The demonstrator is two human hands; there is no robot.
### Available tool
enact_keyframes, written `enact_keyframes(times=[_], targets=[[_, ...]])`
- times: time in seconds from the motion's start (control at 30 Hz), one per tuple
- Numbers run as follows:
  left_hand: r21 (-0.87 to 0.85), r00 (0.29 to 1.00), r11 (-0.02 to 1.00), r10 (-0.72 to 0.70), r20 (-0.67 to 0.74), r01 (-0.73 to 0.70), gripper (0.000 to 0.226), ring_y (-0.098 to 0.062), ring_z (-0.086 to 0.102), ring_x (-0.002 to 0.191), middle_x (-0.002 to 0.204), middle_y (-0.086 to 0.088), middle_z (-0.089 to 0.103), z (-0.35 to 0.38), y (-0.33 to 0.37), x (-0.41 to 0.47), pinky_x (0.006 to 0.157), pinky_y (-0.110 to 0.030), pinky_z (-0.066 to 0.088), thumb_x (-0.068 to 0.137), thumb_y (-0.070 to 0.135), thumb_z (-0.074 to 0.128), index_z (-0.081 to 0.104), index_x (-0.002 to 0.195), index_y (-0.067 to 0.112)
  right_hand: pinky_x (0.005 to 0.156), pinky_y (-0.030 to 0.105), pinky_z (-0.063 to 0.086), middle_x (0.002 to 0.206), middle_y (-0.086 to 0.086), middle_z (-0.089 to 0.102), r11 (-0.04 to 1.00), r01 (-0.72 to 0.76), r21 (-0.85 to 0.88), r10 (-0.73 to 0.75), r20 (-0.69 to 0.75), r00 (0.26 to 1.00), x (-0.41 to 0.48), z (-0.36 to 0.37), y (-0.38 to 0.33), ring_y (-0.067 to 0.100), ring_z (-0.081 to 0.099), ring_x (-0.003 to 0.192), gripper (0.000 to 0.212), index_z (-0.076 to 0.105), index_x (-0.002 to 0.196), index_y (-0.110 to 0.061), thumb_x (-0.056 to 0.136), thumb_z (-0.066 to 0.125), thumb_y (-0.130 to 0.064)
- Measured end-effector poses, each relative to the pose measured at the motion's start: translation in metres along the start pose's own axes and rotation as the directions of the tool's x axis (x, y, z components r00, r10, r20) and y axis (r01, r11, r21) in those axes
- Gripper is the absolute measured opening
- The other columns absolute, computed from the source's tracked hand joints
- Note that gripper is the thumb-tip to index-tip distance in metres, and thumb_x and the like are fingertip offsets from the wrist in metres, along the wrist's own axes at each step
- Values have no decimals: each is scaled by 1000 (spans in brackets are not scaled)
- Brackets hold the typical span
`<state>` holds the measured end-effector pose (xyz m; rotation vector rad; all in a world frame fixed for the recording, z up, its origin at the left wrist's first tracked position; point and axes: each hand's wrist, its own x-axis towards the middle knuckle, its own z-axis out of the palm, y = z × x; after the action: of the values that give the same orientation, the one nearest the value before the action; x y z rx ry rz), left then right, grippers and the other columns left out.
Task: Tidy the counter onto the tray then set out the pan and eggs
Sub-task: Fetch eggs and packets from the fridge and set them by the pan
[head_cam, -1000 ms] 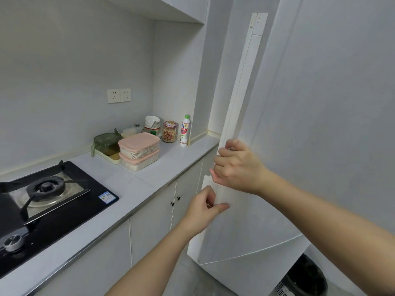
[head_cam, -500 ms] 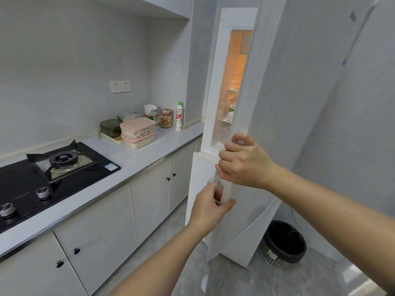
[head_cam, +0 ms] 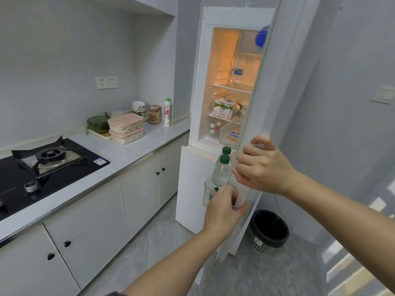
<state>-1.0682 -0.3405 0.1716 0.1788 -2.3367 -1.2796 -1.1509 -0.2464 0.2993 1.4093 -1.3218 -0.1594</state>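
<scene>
Right hand [head_cam: 264, 166] grip clamped on fridge door [head_cam: 284, 92] edge, left hand [head_cam: 224, 209] seemingly clamped on it lower

Landmark: white fridge [head_cam: 235, 16], door [head_cam: 288, 103] open, interior lit warm orange. Left of fridge: pale grey worktop [head_cam: 136, 146] over white base cabinets [head_cam: 96, 221] with black knobs; grey wall [head_cam: 53, 71] behind carries a double socket [head_cam: 106, 82]. Above-left: white wall cabinet [head_cam: 149, 3]. Below fridge: grey marbled floor [head_cam: 267, 278]. Right of fridge: black bin [head_cam: 268, 228], wall switch [head_cam: 383, 95].

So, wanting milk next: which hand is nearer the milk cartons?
Right. The right hand grips the door edge below the milk cartons; the left hand grips it farther down.
</scene>
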Motion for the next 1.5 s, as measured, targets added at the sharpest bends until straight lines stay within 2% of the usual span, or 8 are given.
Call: enact_keyframes(times=[0.17, 0.27, 0.47, 0.6, 0.77, 1.03, 1.27, 1.5], targets=[[-69, 975, 981, 190, 113, -183, 22, -7, 55, 81, 94, 17, 47, -22, -33, -11, 70, -27, 53, 84, 38, 66, 53, 95, 24, 89, 40, 44, 58, 0, 48, 965, -248, 89, 243, 66, 968, 6, -17, -27, 22, 49, 57, 29, 52, 55, -14, 84, 58, -18], [-149, 996, 985, 83, -16, -84, 16, -9, 60, 83, 97, 15, 53, -57, -67, -8, 65, -18, 49, 84, 23, 69, 56, 92, 29, 83, 38, 48, 68, 0, 58, 832, -466, 301, 428, 185, 884, 23, -17, -59, 22, 54, 66, 20, 63, 69, -12, 86, 53, -18], [-265, 970, 964, -102, -222, 41, 17, -6, 59, 76, 90, 5, 62, -124, -97, 32, 63, -20, 46, 85, 9, 68, 60, 83, 24, 72, 24, 45, 81, -9, 62, 225, -803, 552, 721, 460, 518, 71, 51, -103, 5, 56, 79, 20, 66, 81, -14, 87, 48, -20], [-356, 950, 934, -140, -278, 34, 13, -13, 61, 79, 90, 6, 63, -163, -124, 75, 73, -47, 54, 85, 10, 67, 62, 84, 22, 77, 24, 48, 83, -14, 66, -130, -818, 560, 725, 616, 307, 103, 117, -110, 4, 61, 86, 22, 67, 81, -23, 89, 54, -8], [-363, 964, 932, -115, -240, 21, 10, -15, 61, 82, 82, 8, 63, -207, -159, 139, 74, -54, 53, 84, 17, 68, 62, 82, 25, 79, 28, 52, 80, -12, 70, -453, -732, 509, 720, 693, 36, 130, 192, -103, 4, 66, 76, 24, 70, 81, -17, 91, 53, -3], [-388, 990, 918, 26, -136, -78, 3, -15, 59, 80, 77, 12, 59, -240, -187, 273, 73, -53, 54, 80, 22, 63, 62, 83, 23, 76, 24, 49, 78, -8, 70, -512, -696, 504, 782, 609, -134, 149, 286, -61, 9, 63, 74, 28, 69, 78, -18, 92, 50, -2], [-467, 994, 878, 103, -32, -106, 3, -20, 61, 80, 80, 5, 63, -185, -198, 387, 72, -51, 54, 80, 22, 63, 62, 83, 23, 73, 17, 50, 81, -4, 71, -510, -688, 517, 833, 496, -244, 118, 359, -6, 8, 64, 74, 28, 68, 79, -16, 92, 50, 1], [-489, 980, 864, 182, 78, -122, 23, -19, 63, 80, 81, 8, 63, -118, -201, 510, 73, -45, 56, 86, 12, 67, 62, 81, 33, 79, 31, 51, 78, -2, 70, -461, -716, 524, 885, 329, -329, 77, 437, 86, 14, 63, 77, 31, 69, 77, -20, 91, 50, 1]])
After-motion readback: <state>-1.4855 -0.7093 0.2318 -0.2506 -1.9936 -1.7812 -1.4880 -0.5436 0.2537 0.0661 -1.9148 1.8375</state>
